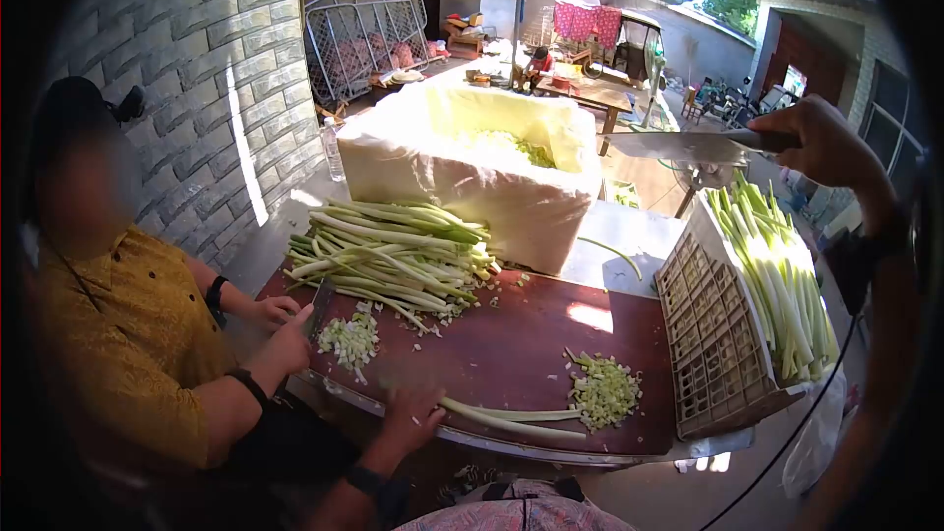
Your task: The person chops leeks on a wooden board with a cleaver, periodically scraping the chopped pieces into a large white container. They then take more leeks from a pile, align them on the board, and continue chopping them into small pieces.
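Observation:
My right hand [821, 143] is raised at the upper right, closed round the handle of a knife [688, 146] whose wide blade points left. My left hand [411, 418] is low at the board's front edge, partly blurred, at the left ends of a few long pale green stalks [521, 421]; its fingers are smeared. The stalks lie on the dark red board [492, 354], their right ends near a pile of chopped green pieces [604, 391]. A large heap of uncut stalks [393, 256] lies at the board's back left.
At the left a co-worker in a yellow shirt [147, 334] holds a knife [320, 307] beside another chopped pile [349, 342]. A lined white box [462, 172] stands behind the board. A plastic crate [718, 334] of long stalks stands at the right.

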`<act>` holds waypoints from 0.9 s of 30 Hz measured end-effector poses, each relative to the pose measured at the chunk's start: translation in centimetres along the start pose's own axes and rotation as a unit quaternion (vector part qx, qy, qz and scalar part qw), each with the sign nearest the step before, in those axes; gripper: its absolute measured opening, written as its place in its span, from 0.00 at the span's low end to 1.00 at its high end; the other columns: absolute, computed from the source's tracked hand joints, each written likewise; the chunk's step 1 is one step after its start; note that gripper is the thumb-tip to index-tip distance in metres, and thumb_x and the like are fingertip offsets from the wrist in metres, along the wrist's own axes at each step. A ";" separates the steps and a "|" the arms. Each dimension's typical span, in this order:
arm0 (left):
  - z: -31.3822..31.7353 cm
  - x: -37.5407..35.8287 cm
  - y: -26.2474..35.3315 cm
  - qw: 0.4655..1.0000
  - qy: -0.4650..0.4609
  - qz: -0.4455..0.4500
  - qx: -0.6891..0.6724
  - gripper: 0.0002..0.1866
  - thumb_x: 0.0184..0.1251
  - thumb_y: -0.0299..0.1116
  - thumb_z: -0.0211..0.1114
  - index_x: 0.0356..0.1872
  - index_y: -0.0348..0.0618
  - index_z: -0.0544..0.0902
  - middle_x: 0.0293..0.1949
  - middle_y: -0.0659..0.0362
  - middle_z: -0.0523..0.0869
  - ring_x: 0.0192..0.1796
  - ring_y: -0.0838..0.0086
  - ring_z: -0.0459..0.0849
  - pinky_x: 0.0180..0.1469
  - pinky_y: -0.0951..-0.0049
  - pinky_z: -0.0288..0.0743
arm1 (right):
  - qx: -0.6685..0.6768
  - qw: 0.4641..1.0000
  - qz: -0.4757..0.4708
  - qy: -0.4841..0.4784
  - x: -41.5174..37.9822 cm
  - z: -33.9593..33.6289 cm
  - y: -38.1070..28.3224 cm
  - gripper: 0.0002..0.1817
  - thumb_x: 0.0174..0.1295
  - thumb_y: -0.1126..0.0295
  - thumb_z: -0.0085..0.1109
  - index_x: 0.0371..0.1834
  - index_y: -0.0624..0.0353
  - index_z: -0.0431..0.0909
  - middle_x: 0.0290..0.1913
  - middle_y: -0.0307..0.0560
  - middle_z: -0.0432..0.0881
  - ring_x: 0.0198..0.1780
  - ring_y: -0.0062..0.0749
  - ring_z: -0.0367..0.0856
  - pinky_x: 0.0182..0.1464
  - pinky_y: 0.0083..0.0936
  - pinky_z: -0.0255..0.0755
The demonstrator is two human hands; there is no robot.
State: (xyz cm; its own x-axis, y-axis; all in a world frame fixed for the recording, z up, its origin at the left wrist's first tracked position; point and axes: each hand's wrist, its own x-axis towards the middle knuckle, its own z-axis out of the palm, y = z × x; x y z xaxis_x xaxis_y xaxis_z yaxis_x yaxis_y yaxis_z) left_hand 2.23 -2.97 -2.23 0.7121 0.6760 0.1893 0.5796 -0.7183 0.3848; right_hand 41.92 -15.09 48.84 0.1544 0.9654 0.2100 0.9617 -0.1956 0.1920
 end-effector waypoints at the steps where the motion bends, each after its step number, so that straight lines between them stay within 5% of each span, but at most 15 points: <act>1: -0.6 0.0 -1.6 0.999 0.028 0.022 0.001 0.24 0.61 0.41 0.68 0.60 0.54 0.80 0.60 0.57 0.80 0.66 0.55 0.71 0.64 0.48 0.62 | -0.021 0.999 -0.030 0.037 2.5 1.4 -0.4 0.25 0.45 0.81 0.67 0.51 0.60 0.84 0.41 0.55 0.88 0.39 0.39 0.87 0.46 0.32 0.77; 4: -1.5 0.1 -3.2 0.997 0.045 0.048 0.029 0.23 0.61 0.43 0.65 0.59 0.56 0.80 0.60 0.60 0.79 0.65 0.57 0.71 0.62 0.50 0.62 | -0.003 0.999 0.026 -0.029 9.9 3.6 -2.6 0.28 0.43 0.77 0.71 0.54 0.55 0.84 0.42 0.50 0.89 0.42 0.38 0.87 0.49 0.32 0.76; 6: -1.8 0.2 -3.5 0.998 0.033 0.049 0.026 0.23 0.62 0.43 0.65 0.59 0.57 0.80 0.60 0.60 0.79 0.65 0.57 0.71 0.62 0.50 0.62 | 0.044 0.997 -0.051 -0.043 14.5 6.0 -2.3 0.28 0.43 0.77 0.70 0.53 0.54 0.84 0.40 0.50 0.89 0.40 0.37 0.87 0.47 0.31 0.76; 11: -1.3 0.2 -4.5 0.997 0.022 0.066 -0.020 0.23 0.62 0.45 0.65 0.60 0.59 0.79 0.59 0.61 0.80 0.65 0.58 0.70 0.62 0.49 0.61 | 0.050 0.992 -0.047 -0.105 20.8 9.0 -3.5 0.29 0.42 0.75 0.72 0.54 0.52 0.84 0.39 0.49 0.89 0.37 0.34 0.86 0.45 0.30 0.76; 16: -2.8 0.8 -4.0 0.994 0.028 0.069 -0.075 0.20 0.63 0.39 0.67 0.57 0.49 0.82 0.57 0.52 0.80 0.62 0.51 0.71 0.62 0.46 0.61 | 0.078 0.966 0.004 -0.247 25.5 11.3 -3.5 0.29 0.42 0.73 0.73 0.54 0.48 0.85 0.39 0.46 0.89 0.36 0.32 0.85 0.43 0.28 0.76; 19: -3.2 1.0 -3.9 0.995 0.026 0.069 -0.068 0.20 0.63 0.38 0.66 0.56 0.49 0.82 0.57 0.53 0.80 0.61 0.52 0.71 0.61 0.47 0.62 | 0.024 0.970 -0.031 -0.239 28.2 15.6 -4.3 0.24 0.45 0.72 0.67 0.51 0.49 0.86 0.35 0.46 0.88 0.30 0.32 0.86 0.33 0.29 0.77; 22: -3.0 1.2 -3.9 0.994 0.049 0.080 -0.050 0.20 0.61 0.38 0.67 0.55 0.49 0.83 0.56 0.54 0.80 0.60 0.54 0.72 0.59 0.47 0.62 | -0.044 0.982 -0.103 -0.151 29.5 19.6 -6.3 0.22 0.46 0.62 0.66 0.49 0.39 0.87 0.39 0.43 0.88 0.42 0.44 0.84 0.44 0.36 0.77; 27: -3.0 1.7 -3.9 0.995 0.036 0.073 -0.054 0.21 0.60 0.39 0.68 0.55 0.49 0.83 0.56 0.54 0.80 0.60 0.54 0.72 0.59 0.47 0.62 | 0.000 0.994 -0.080 -0.069 30.0 23.0 -7.3 0.15 0.51 0.60 0.65 0.44 0.39 0.88 0.34 0.47 0.86 0.39 0.46 0.84 0.40 0.38 0.76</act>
State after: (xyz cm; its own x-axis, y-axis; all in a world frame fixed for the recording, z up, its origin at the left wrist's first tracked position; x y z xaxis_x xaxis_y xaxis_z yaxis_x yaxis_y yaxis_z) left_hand 0.02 1.48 -0.73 0.7533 0.5783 0.3133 0.4226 -0.7906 0.4431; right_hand 44.70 19.24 31.69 0.0285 0.9987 0.0432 0.9763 -0.0371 0.2133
